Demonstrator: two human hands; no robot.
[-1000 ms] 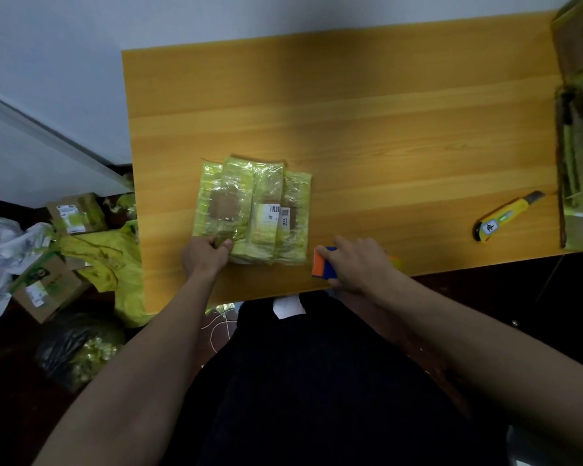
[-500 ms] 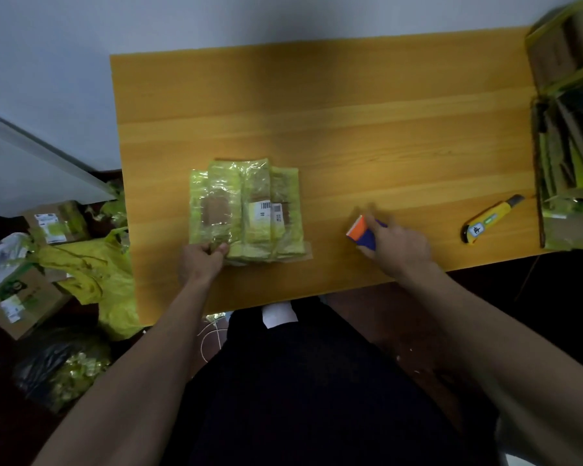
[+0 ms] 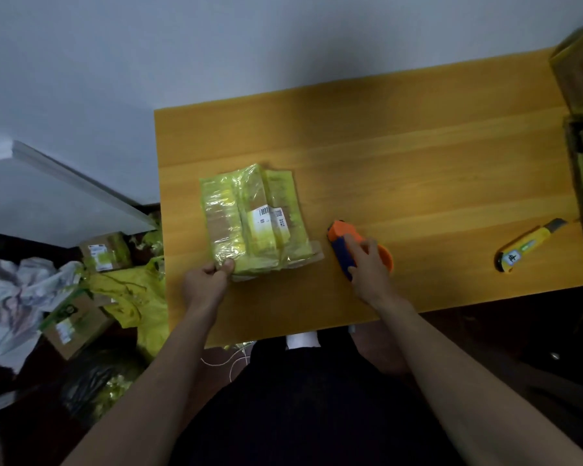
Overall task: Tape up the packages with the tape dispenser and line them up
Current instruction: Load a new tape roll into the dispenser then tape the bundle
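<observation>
Packages (image 3: pixel 254 223): taped bundle on counter (image 3: pixel 401 156), centre-left, near edge lifted | left hand (image 3: pixel 204 286): fingers pinch bundle corner at 7 o'clock | right hand (image 3: pixel 367 265): fingers curl over dispenser (image 3: pixel 345 243) at bundle's 3 o'clock | risk: loose tape tail (image 3: pixel 312 257) at 5 o'clock may stick to counter; one-corner pinch may let bundle twist; knife (image 3: pixel 529 245) far right, apart.

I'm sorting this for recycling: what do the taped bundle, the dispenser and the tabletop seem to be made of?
The bundle of packages looks like brown cardboard under glossy yellow-green plastic film; it wrinkles and glints. The tape dispenser seems moulded plastic, matte orange and blue. The table looks like wood or wood-look laminate, with grain lines and a smooth satin sheen.
</observation>
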